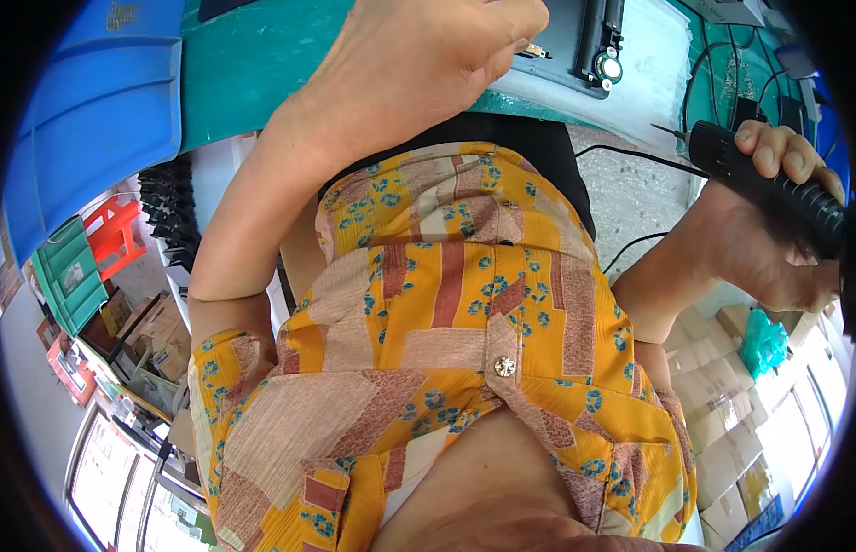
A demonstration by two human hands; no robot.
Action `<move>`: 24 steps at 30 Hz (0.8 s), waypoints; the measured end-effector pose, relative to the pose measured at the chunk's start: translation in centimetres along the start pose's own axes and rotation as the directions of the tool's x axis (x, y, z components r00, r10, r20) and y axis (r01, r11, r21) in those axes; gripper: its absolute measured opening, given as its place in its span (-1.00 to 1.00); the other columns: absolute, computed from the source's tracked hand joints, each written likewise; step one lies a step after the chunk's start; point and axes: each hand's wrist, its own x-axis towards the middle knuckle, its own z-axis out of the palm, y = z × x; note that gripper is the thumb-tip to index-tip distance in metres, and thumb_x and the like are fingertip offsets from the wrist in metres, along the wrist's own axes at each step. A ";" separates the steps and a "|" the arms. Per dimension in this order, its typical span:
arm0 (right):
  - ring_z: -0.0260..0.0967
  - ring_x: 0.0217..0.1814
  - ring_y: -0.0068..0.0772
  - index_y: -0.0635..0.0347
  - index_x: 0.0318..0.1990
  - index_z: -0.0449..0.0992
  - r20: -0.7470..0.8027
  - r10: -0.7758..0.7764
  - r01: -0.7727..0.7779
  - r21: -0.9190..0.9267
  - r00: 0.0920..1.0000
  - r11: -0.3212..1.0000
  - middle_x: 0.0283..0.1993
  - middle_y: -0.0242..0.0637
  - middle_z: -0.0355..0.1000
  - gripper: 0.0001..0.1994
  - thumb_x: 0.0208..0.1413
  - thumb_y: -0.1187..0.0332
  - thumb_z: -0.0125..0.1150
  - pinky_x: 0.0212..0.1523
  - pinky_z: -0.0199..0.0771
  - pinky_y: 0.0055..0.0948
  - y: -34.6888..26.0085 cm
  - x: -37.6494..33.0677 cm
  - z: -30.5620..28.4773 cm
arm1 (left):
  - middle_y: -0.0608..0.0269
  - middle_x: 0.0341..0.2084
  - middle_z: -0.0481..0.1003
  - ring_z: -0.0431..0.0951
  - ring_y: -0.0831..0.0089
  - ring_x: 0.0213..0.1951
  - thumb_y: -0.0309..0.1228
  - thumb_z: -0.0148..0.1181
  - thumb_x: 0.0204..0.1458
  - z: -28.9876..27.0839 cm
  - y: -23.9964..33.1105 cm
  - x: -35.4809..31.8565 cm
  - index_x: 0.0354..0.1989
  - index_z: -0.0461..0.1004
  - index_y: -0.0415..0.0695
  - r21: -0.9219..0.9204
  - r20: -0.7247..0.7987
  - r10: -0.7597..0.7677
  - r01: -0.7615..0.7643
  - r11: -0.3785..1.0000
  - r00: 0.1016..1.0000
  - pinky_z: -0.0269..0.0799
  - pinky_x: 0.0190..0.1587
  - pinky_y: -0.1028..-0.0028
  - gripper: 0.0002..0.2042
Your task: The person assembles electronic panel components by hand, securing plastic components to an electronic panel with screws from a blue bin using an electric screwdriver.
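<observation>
1. The person's own orange patterned shirt (pixel 446 340) fills the middle of the view and hides most of the green table (pixel 253 74) beyond it.
2. A blue bin (pixel 97 110) stands far left; its contents cannot be seen. Cardboard boxes (pixel 722 405) are stacked on the right.
3. The left hand (pixel 419 55) is curled narrow over the edge of a grey device (pixel 575 46) on the table; whether it grips anything cannot be told.
4. The right hand (pixel 769 230) is wrapped around a black electric screwdriver (pixel 769 179), held right of the device, with its tip pointing toward the table.

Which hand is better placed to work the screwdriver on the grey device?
Right, likely: the right hand grips the black screwdriver, tip toward the grey device; the left hand rests on that device.
</observation>
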 end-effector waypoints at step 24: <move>0.45 -0.30 -0.20 0.15 -0.08 0.56 0.100 -0.022 0.019 0.029 0.995 0.999 -0.25 -0.09 0.45 -0.27 -0.01 -0.41 0.19 -0.20 0.44 -0.15 -0.8 1.0 -0.6 | 0.17 -0.44 0.27 0.38 0.16 -0.27 -0.56 0.23 -0.06 0.1 1.3 0.6 -0.38 0.41 -0.12 -0.031 0.053 -0.115 0.116 0.993 0.992 0.31 0.14 0.01 -0.88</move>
